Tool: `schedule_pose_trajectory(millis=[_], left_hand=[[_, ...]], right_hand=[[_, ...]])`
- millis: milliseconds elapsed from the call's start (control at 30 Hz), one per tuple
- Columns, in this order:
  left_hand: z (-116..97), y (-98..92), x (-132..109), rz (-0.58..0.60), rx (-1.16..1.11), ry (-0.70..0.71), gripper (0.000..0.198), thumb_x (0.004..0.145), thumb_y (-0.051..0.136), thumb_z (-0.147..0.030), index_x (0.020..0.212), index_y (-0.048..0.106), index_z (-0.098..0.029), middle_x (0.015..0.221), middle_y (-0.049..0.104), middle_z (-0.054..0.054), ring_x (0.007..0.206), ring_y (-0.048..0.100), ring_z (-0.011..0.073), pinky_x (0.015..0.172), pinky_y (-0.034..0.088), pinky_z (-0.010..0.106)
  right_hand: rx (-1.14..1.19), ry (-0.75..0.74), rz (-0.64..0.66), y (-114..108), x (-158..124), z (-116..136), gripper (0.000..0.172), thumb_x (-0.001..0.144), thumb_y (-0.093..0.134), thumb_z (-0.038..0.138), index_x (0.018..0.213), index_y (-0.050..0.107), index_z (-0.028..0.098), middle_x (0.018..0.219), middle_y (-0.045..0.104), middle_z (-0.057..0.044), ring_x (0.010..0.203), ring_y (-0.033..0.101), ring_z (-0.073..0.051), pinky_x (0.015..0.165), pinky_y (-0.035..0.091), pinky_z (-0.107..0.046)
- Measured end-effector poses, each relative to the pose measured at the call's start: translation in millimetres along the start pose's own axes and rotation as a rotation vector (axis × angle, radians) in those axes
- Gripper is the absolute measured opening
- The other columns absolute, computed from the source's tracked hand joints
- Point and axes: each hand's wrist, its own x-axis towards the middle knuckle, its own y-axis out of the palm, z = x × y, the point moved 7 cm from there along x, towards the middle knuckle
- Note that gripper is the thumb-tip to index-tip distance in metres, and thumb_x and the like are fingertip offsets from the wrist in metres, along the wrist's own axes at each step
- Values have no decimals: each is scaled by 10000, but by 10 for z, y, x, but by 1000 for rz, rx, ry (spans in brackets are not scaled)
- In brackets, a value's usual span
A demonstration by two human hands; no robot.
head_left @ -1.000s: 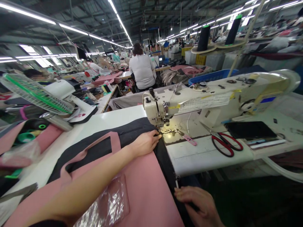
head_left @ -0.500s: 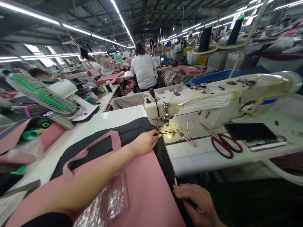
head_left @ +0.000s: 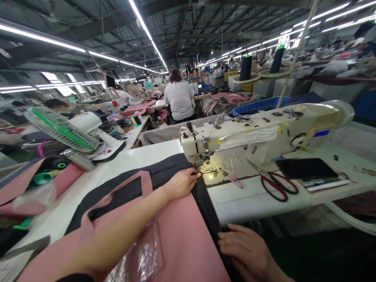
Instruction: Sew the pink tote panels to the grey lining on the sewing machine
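Observation:
A pink bag panel (head_left: 179, 235) with a black fabric edge (head_left: 205, 203) lies on the white table, running up to the needle of a cream sewing machine (head_left: 264, 137). My left hand (head_left: 182, 182) rests flat on the pink panel just before the presser foot, fingers stretched toward the needle. My right hand (head_left: 249, 250) is at the near table edge, fingers curled on the black edge of the fabric. A clear plastic pocket (head_left: 141, 258) sits on the pink panel under my left forearm.
Red-handled scissors (head_left: 277, 187), a pink thread snip (head_left: 233, 180) and a black phone (head_left: 305, 169) lie on the machine table to the right. A green desk fan (head_left: 60, 129) stands at the left. A person in white (head_left: 179, 100) sits ahead, back turned.
The view has tilted slightly, so everything sits lower in the picture. Both hands keep their places on the fabric; the right hand has shifted a little along the black edge.

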Motion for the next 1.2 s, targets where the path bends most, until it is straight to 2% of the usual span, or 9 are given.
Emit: schedule_pose_trajectory(millis=[200,400,533,667,833,933,1000,1100,1200], left_hand=[[-15,35,13,-5,-53,-22,393,966,350,-228,1261,598,-154,1269,550,154,1117,611,245,1013,530,414],[-17,5,9,7,-65,-26,383,958,365,-223,1250,601,-147,1252,563,146,1065,629,249,977,543,413],[-23,3,-8,6,-72,-44,340,953,385,-236,1150,650,-154,1245,578,136,1049,635,254,960,548,420],[39,53,5,0,-109,-92,324,943,447,-262,1184,657,-208,1314,583,75,1176,590,207,1059,493,347],[800,-139,-374,-58,-60,-463,432,984,328,-391,1284,599,-238,1328,597,29,1263,526,142,1143,390,272],[1586,-423,-1087,-74,95,-923,626,945,318,-514,1350,506,-74,1388,500,222,1288,488,355,1085,418,506],[1995,-472,-1579,54,138,-1151,732,889,340,-620,1073,640,22,1102,605,335,1066,584,478,887,482,583],[2279,-354,-1934,213,103,-1156,585,876,367,-612,776,658,-114,883,673,187,926,633,358,830,488,413],[2331,-306,-1952,245,105,-1119,544,894,319,-600,779,661,-192,852,681,71,875,620,257,764,450,306]], right_hand=[[-3,20,326,-17,-29,-4,429,868,408,24,1221,597,175,1183,716,-86,1195,627,-196,1126,431,-411],[39,164,166,-29,623,-640,335,942,429,78,1205,601,193,1197,684,-97,1198,602,-199,1047,509,-392],[-146,168,182,390,952,-1088,255,963,477,122,1150,650,106,1203,681,-157,1162,622,-256,1029,520,-450],[-261,119,242,631,959,-1197,203,962,529,152,1092,684,131,1110,717,-121,1095,652,-249,1023,522,-466],[-337,27,179,565,921,-1100,204,951,546,127,1105,681,131,1078,727,-100,1130,639,-265,1116,421,-560],[-325,2,196,575,929,-1095,198,954,533,119,1091,677,108,1074,719,-115,1117,645,-259,1117,430,-547],[-309,3,209,587,934,-1114,199,964,516,125,1084,673,104,1085,712,-124,1095,652,-248,1108,449,-531],[-299,20,219,590,937,-1145,202,976,498,139,1079,671,129,1106,707,-115,1078,659,-238,1093,472,-513],[-304,42,234,594,934,-1162,198,980,493,145,1065,672,142,1105,706,-111,1056,667,-234,1088,476,-502]])
